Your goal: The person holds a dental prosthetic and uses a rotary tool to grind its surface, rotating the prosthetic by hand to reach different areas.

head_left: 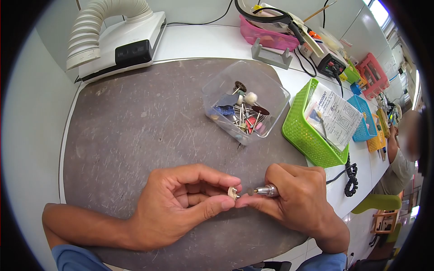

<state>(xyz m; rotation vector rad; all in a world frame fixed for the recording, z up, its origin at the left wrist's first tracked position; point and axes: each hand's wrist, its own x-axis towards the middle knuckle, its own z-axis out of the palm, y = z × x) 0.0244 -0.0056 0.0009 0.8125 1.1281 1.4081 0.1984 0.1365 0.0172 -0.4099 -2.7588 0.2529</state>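
My left hand [174,205] is closed in a pinch on a small cream-coloured dental piece [232,193] with short metal pins, held between thumb and fingertips. My right hand [300,198] is wrapped round a silver rotary handpiece [268,190]. The small greyish tip [251,191] on the handpiece points left at the dental piece, with a small gap between them. Both hands meet near the front of the brown mat, the right thumb beside the left fingertips. Beyond them is a clear plastic container [212,88] holding several rotary bits, discs and polishing brushes.
Under the hands lies a scratched brown mat [122,131]. A green basket [302,131] with a printed packet [334,118] stands at right. At back left is a white unit with a ribbed hose [86,38]; a pink basket [266,36] is behind. A person [398,167] sits far right.
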